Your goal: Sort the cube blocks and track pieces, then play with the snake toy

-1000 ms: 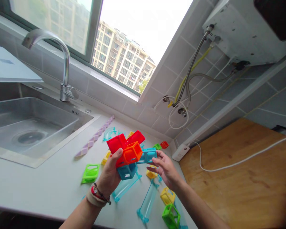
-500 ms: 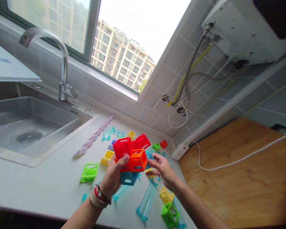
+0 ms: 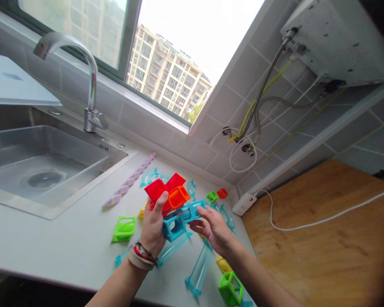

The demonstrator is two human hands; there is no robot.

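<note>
My left hand point(image 3: 154, 221) is closed around a cluster of joined toy blocks: red blocks point(image 3: 155, 190) on top, an orange block point(image 3: 178, 197) beside them and a blue block point(image 3: 173, 227) below. Between thumb and fingers, my right hand point(image 3: 213, 224) pinches another blue block point(image 3: 196, 210), which touches the cluster's right side; whether the two are joined I cannot tell. Under the hands, a clear blue track piece point(image 3: 199, 268) lies on the counter. A green block point(image 3: 124, 229) rests left of my left wrist, and another green block point(image 3: 231, 289) sits below my right forearm.
A steel sink point(image 3: 51, 170) with a tall faucet point(image 3: 91, 85) is on the left. Along the white counter point(image 3: 83, 251) lies a purple patterned strip point(image 3: 128, 184). A white power strip point(image 3: 244, 204) and its cord border a wooden board point(image 3: 301, 256) on the right.
The cluster in my left hand has tilted, bringing its blue block into fuller view. The blue block in my right hand has come out from behind the orange one. The camera view has shifted slightly.
</note>
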